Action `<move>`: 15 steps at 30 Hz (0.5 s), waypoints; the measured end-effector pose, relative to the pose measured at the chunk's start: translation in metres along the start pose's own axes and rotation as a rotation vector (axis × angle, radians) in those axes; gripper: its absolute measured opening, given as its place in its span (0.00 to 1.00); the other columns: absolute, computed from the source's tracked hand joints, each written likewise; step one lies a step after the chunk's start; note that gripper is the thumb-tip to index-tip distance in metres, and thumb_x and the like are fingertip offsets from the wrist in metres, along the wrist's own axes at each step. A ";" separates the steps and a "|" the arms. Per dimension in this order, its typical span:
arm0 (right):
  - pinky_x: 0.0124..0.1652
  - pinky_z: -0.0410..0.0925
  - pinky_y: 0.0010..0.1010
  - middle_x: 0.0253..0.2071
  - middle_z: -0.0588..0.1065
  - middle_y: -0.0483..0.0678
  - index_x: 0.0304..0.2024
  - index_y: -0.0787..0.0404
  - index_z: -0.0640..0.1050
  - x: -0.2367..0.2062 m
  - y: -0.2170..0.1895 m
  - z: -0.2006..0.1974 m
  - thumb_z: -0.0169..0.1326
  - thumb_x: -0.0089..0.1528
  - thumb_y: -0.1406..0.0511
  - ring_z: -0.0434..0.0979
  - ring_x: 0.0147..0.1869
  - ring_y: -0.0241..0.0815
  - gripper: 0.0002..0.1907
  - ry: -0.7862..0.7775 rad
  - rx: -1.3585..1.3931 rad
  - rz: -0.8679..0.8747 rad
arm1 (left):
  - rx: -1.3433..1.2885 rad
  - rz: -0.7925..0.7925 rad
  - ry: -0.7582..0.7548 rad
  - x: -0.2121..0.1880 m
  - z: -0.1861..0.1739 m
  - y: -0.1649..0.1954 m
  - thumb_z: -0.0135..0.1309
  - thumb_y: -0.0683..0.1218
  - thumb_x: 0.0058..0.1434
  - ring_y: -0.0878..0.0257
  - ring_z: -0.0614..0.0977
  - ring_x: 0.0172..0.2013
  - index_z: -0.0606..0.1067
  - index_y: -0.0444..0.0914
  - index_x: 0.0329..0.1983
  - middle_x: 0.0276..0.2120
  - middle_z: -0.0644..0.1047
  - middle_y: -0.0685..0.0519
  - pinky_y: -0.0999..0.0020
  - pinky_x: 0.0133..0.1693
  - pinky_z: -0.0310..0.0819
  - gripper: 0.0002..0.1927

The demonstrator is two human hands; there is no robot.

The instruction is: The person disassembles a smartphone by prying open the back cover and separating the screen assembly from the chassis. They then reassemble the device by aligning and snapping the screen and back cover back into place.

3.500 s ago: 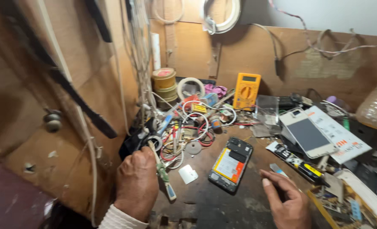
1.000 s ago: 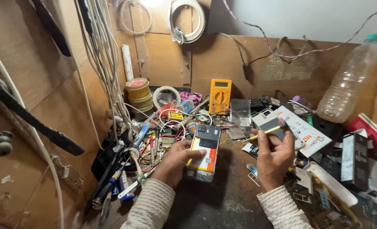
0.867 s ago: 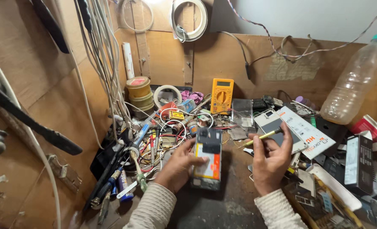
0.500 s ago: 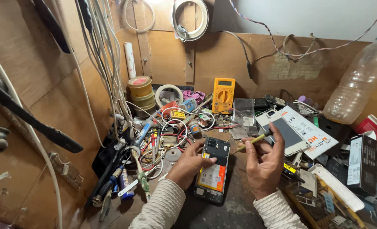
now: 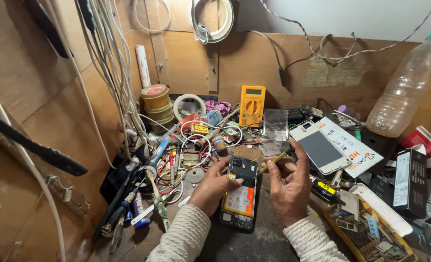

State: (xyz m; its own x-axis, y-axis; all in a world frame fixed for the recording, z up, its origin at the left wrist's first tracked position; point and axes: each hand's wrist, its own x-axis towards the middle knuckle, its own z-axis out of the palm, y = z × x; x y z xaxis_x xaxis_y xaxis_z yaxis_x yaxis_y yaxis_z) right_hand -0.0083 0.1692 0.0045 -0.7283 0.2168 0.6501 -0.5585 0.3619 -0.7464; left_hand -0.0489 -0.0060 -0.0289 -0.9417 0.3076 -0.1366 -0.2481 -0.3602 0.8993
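An opened phone [image 5: 240,193] with its back off lies flat on the dark bench, showing an orange battery and black board. My left hand [image 5: 214,186] rests against its left edge, thumb on the upper part. My right hand [image 5: 289,183] sits just right of the phone and pinches a thin yellow-green tool [image 5: 272,162]. The tool's tip points down-left at the phone's top right corner.
A white phone [image 5: 319,147] lies on a white box behind my right hand. A yellow multimeter [image 5: 252,105], tape rolls [image 5: 156,102], tangled wires [image 5: 186,145] and screwdrivers [image 5: 142,208] crowd the left. A plastic bottle [image 5: 406,91] and boxes [image 5: 409,180] stand right.
The open phone has come down from my left hand onto the bench. My right hand moved from the white phone toward the open one, the thin tool now aimed at its top.
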 end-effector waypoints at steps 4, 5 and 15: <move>0.43 0.78 0.26 0.42 0.82 0.55 0.71 0.63 0.58 0.000 0.002 0.000 0.54 0.64 0.74 0.85 0.44 0.39 0.34 -0.014 -0.029 -0.014 | 0.038 0.011 -0.003 0.000 0.000 0.000 0.55 0.32 0.51 0.59 0.82 0.48 0.68 0.36 0.67 0.53 0.79 0.47 0.66 0.49 0.78 0.36; 0.42 0.78 0.26 0.42 0.82 0.55 0.71 0.63 0.58 0.000 0.002 0.000 0.54 0.64 0.74 0.85 0.44 0.39 0.34 -0.012 -0.035 -0.012 | 0.058 0.013 0.004 0.000 0.001 0.000 0.55 0.32 0.51 0.59 0.82 0.48 0.68 0.36 0.67 0.53 0.79 0.47 0.66 0.49 0.78 0.36; 0.41 0.76 0.27 0.43 0.83 0.55 0.70 0.63 0.59 -0.001 0.001 -0.001 0.55 0.65 0.74 0.85 0.44 0.40 0.33 0.013 -0.075 -0.002 | 0.063 -0.005 -0.038 -0.003 0.001 0.000 0.55 0.33 0.55 0.61 0.83 0.41 0.74 0.35 0.59 0.45 0.81 0.48 0.66 0.44 0.80 0.26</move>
State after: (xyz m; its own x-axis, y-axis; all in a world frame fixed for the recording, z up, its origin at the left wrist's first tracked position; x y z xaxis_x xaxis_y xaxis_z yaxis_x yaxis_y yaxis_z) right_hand -0.0078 0.1701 0.0030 -0.7216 0.2271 0.6540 -0.5284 0.4296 -0.7323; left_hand -0.0459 -0.0060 -0.0280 -0.9310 0.3426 -0.1263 -0.2367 -0.3027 0.9232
